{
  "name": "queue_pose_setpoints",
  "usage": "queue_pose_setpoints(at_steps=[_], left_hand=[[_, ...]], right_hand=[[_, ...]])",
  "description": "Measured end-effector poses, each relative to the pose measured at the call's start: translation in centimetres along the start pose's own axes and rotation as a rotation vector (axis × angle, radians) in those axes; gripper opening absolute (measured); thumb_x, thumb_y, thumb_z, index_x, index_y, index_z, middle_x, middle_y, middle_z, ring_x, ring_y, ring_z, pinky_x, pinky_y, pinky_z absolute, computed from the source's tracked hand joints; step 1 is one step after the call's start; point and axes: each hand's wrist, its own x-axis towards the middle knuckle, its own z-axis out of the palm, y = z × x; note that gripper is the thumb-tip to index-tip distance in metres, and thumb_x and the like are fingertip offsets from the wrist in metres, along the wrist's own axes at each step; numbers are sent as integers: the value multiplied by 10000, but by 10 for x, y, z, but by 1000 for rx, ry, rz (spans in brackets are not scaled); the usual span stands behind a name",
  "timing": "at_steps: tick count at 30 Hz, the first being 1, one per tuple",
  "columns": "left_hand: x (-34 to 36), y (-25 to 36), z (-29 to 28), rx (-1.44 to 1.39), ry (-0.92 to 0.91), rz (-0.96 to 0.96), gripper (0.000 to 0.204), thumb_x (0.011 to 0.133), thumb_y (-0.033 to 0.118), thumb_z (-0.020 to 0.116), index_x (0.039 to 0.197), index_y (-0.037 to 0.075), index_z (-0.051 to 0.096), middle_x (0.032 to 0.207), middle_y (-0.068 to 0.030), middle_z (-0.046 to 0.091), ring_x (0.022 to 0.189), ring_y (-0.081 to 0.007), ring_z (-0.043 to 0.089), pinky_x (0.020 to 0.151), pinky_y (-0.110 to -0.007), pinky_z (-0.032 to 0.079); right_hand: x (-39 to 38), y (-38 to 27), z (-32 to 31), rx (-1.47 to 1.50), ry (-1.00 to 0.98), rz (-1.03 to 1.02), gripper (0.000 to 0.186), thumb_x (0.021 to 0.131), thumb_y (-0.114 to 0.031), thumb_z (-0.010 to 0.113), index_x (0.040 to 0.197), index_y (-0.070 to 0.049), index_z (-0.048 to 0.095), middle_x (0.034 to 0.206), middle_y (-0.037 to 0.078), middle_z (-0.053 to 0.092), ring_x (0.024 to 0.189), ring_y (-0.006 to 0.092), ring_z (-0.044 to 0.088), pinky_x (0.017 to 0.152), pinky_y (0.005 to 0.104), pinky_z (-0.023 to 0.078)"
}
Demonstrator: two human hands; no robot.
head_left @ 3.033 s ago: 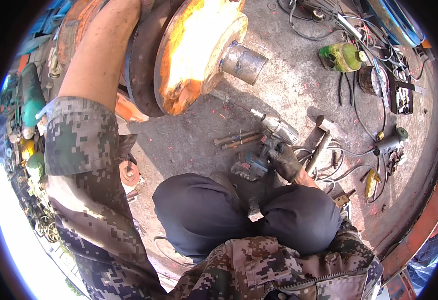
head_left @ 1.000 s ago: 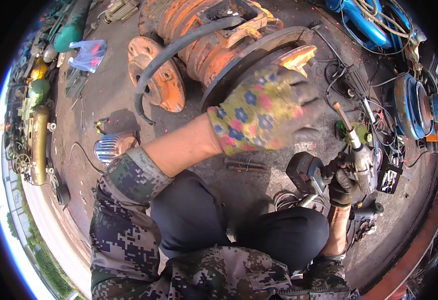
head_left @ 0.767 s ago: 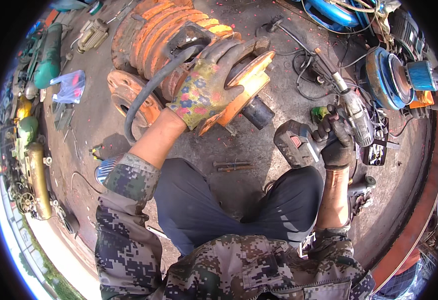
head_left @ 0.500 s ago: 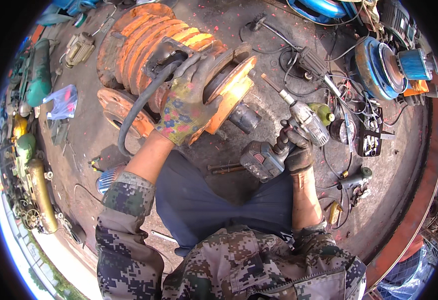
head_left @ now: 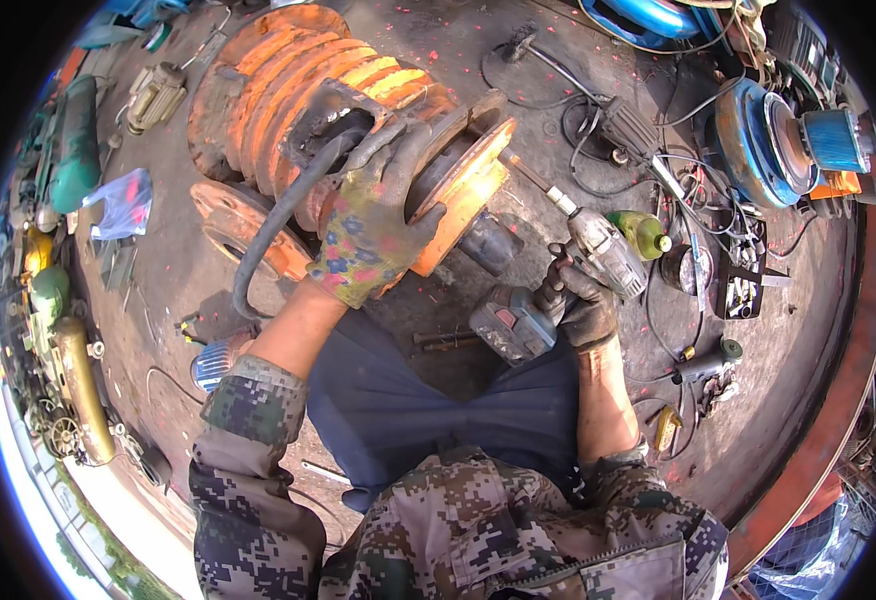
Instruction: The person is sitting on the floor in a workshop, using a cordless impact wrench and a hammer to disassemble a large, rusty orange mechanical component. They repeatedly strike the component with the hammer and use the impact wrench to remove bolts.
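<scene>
An orange, ribbed motor-like housing (head_left: pixel 298 95) lies on its side, with a flange (head_left: pixel 458 225) and dark shaft end (head_left: pixel 491 243) facing me. My left hand (head_left: pixel 368 235), in a flowered glove with dark fingers, rests on it beside the flange, fingers stretched and thumb apart. A thick grey cable (head_left: pixel 276 222) loops from the opening of its terminal box (head_left: pixel 330 108), past those fingers. In a dark glove, my right hand (head_left: pixel 586 305) grips a cordless impact wrench (head_left: pixel 603 245). The wrench's long extension points up-left, its tip close to the flange rim; contact is unclear.
An angle grinder-like tool (head_left: pixel 623 125) and cords lie at the right, near a green bottle (head_left: pixel 640 232) and a parts tray (head_left: pixel 741 280). A blue wheel-like part (head_left: pixel 753 140) stands beyond. Near my legs are rods (head_left: pixel 448 341) and a small blue motor (head_left: pixel 220 362).
The impact wrench has shifted slightly left, bringing its tip closer to the flange rim. My left hand stays on the housing, its thumb a little further out.
</scene>
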Motion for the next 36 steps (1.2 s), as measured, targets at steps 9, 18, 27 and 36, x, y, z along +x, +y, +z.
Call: queue_pose_setpoints(at_steps=[9, 18, 27, 36], left_hand=[[-1, -2, 0, -19, -2, -12, 867, 755, 231, 870, 1526, 86, 500, 1508, -141, 542, 1436, -323, 431, 1229, -482, 287], [-2, 0, -1, 17, -13, -19, 831, 775, 263, 857, 1522, 119, 522, 1529, -127, 519, 1440, -314, 416, 1233, -480, 257], [-4, -3, 1, 46, 3, 3, 811, 778, 291, 857, 1505, 117, 544, 1515, -113, 539, 1440, -296, 417, 1228, -476, 257], [-6, 0, -1, 9, 13, 16, 753, 791, 234, 852, 1476, 104, 566, 1499, -110, 566, 1424, -299, 447, 1195, -467, 329]], right_hand=[[1, -4, 1, 154, -119, 140, 219, 890, -63, 679, 1096, -59, 605, 817, 37, 546, 655, 170, 511, 612, 332, 435], [4, -5, 17, -12, 37, 38, 198, 816, -50, 677, 1001, -16, 614, 722, 92, 566, 584, 211, 526, 571, 360, 459], [14, -8, -10, -93, -22, 46, 308, 820, 42, 646, 1112, -33, 584, 790, 92, 577, 623, 241, 552, 599, 391, 453], [13, -11, -4, -113, 17, 8, 364, 791, 61, 653, 1132, -38, 572, 830, 113, 597, 631, 251, 568, 587, 400, 483]])
